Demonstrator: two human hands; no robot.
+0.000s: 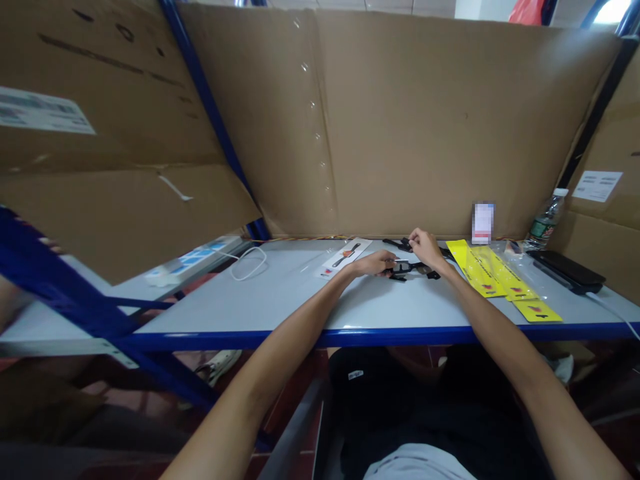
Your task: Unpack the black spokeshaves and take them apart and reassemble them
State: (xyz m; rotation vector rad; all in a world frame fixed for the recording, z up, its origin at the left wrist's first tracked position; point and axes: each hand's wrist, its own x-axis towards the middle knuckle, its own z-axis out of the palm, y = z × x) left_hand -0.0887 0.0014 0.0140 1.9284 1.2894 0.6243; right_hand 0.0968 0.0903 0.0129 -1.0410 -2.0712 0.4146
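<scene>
My left hand (pixel 376 263) rests low over the grey-white tabletop. Its fingers are closed on a small black tool (pixel 403 267) with a thin silvery part; its exact kind is too small to tell. My right hand (pixel 426 247) is raised just to the right of it, fingertips pinched together, and whatever they may hold does not show. More black pieces (pixel 396 244) lie behind the hands, and another black piece (pixel 433 274) sits below the right wrist. Left of my left hand lies a white card (pixel 345 259) printed with a black-handled tool.
Yellow packaging cards (pixel 480 270) in clear plastic lie right of my right arm. Beyond them are a black device (pixel 567 270) with a white cable, a water bottle (pixel 546 220) and a propped phone (pixel 483 223). Cardboard (pixel 400 127) walls the back; a power strip (pixel 195 260) is left.
</scene>
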